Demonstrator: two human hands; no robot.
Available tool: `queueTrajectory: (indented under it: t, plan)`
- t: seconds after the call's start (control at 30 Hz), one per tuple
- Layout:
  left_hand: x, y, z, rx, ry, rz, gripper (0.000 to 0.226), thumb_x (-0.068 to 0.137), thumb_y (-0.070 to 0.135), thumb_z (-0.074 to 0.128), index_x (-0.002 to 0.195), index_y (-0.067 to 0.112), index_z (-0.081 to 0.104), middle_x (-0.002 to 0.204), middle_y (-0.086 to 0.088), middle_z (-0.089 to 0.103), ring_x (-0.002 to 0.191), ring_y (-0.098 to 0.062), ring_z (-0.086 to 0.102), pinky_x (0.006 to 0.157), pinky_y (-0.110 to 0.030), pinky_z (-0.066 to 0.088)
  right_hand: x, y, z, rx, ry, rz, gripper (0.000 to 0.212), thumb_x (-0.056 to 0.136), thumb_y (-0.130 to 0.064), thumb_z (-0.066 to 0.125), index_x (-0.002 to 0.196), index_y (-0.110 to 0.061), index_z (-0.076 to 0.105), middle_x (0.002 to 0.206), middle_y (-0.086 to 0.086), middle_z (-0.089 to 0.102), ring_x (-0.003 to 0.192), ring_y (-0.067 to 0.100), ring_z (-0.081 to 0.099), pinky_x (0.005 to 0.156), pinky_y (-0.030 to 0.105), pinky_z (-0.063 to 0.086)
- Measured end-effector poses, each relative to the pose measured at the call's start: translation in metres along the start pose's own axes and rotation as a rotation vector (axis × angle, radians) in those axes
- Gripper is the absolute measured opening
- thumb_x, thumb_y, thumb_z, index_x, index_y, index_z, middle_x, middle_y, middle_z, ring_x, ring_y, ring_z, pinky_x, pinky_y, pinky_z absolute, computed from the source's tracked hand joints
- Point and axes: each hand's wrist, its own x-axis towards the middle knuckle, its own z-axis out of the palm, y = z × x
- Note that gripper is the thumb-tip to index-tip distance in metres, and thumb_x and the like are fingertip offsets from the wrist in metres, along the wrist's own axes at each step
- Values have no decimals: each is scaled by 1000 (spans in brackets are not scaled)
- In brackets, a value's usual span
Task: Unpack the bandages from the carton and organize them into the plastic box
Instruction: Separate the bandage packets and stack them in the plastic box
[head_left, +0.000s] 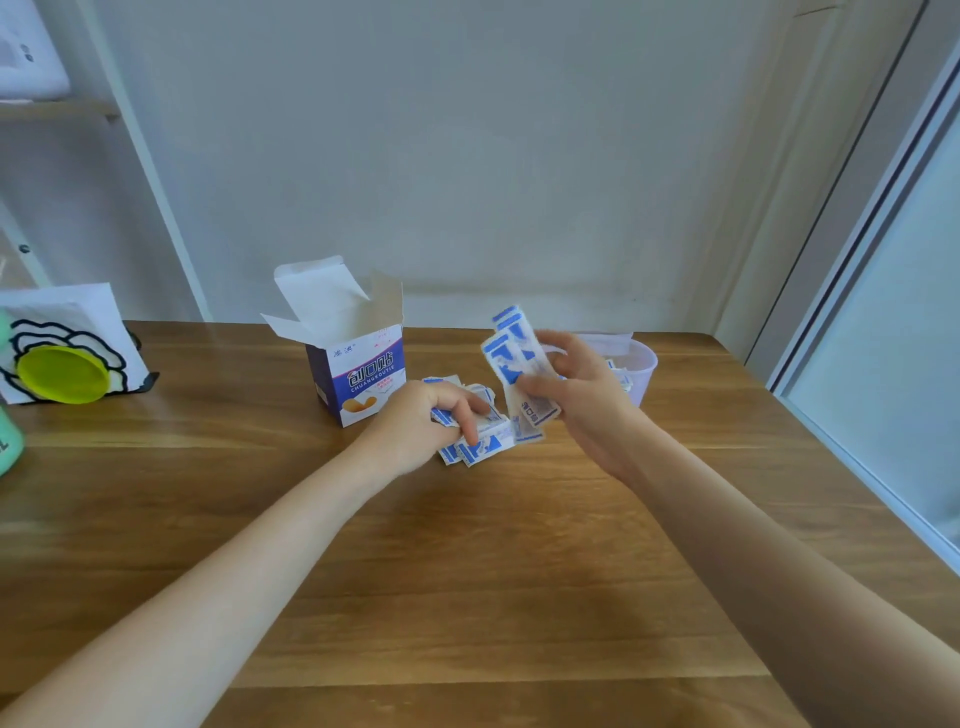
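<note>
The bandage carton (358, 374), white and purple with its top flaps open, stands upright on the wooden table (467, 571). To its right a loose pile of blue-and-white bandage strips (480, 447) lies on the wood. My left hand (421, 423) grips some strips at the top of that pile. My right hand (582, 395) holds a fanned stack of bandages (514, 358) upright above the table. Behind my right hand stands the pale translucent plastic box (641, 364), mostly hidden, with a few strips showing inside.
At the far left stands a white holder with a black flower outline and a yellow-green round lid (62, 382). A mint-green object (8, 441) sits at the left edge. The wall runs close behind the table; a window frame (857, 364) borders the right.
</note>
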Motion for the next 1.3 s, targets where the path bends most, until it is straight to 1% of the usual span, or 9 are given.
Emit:
queueTrajectory:
  t: [0.1, 0.2, 0.43, 0.53, 0.63, 0.77, 0.97, 1.17, 1.3]
  plan:
    - [1, 3, -3, 19, 1, 38, 39, 82, -10, 55, 64, 23, 59, 99, 12, 67, 107, -5, 56, 85, -22, 49, 2, -5, -3, -111, -73, 30, 22, 86, 1, 58, 108, -2, 60, 93, 8, 67, 84, 24, 63, 78, 36, 51]
    - [5, 3, -3, -105, 31, 11, 32, 84, -14, 48, 84, 16, 58, 96, 9, 64, 93, 0, 59, 68, -10, 51, 2, -12, -3, -193, -218, 28, 13, 92, -4, 51, 95, -9, 62, 86, 1, 65, 82, 16, 61, 81, 30, 46]
    - [9, 7, 2, -210, -2, -33, 31, 90, 2, 54, 98, 31, 49, 99, 10, 61, 84, 0, 62, 76, -20, 51, 0, -9, 9, -728, -294, -17, 13, 93, -12, 51, 80, -15, 52, 72, -4, 52, 63, 5, 48, 52, 9, 38]
    - [9, 6, 0, -215, 4, -43, 38, 92, -2, 45, 112, 29, 42, 114, 12, 51, 95, -5, 63, 90, -28, 50, 1, -8, 3, -967, -196, -153, 8, 94, -10, 48, 101, -11, 50, 96, 8, 62, 81, 20, 57, 65, 27, 43]
    - [7, 3, 0, -99, -94, -98, 41, 88, 8, 57, 118, 30, 39, 119, 8, 50, 99, -10, 59, 87, -29, 49, -2, -2, -9, -1197, -260, -210, 32, 95, -6, 42, 127, -9, 39, 123, 9, 56, 102, 24, 57, 78, 29, 43]
    - [3, 6, 14, 237, -123, -56, 37, 84, 34, 64, 115, 27, 46, 102, 11, 53, 74, -2, 51, 63, -12, 39, -7, 7, -15, -1440, -349, -300, 30, 95, -8, 41, 125, -10, 47, 120, 7, 50, 107, 25, 52, 85, 32, 43]
    - [0, 9, 24, 441, -29, 29, 35, 84, 41, 63, 111, 19, 59, 105, 6, 56, 80, -4, 49, 57, -11, 34, -17, 12, -10, -1495, -393, -408, 30, 95, -11, 44, 124, -13, 48, 114, 5, 52, 104, 22, 54, 84, 34, 49]
    - [-9, 1, 21, 463, -25, -2, 19, 86, 33, 63, 101, 22, 62, 90, 10, 55, 63, -2, 48, 51, -11, 30, -26, 7, -27, -1644, -372, -233, 43, 92, -38, 51, 131, -22, 44, 128, -2, 53, 117, 18, 46, 80, 33, 46]
    - [-12, 1, 24, 469, -87, 40, 15, 85, 31, 64, 97, 22, 64, 98, 8, 59, 70, -3, 50, 56, -13, 35, -28, 7, -34, -1523, -355, -116, 29, 88, -27, 58, 115, -16, 56, 114, 2, 61, 100, 19, 57, 78, 31, 50]
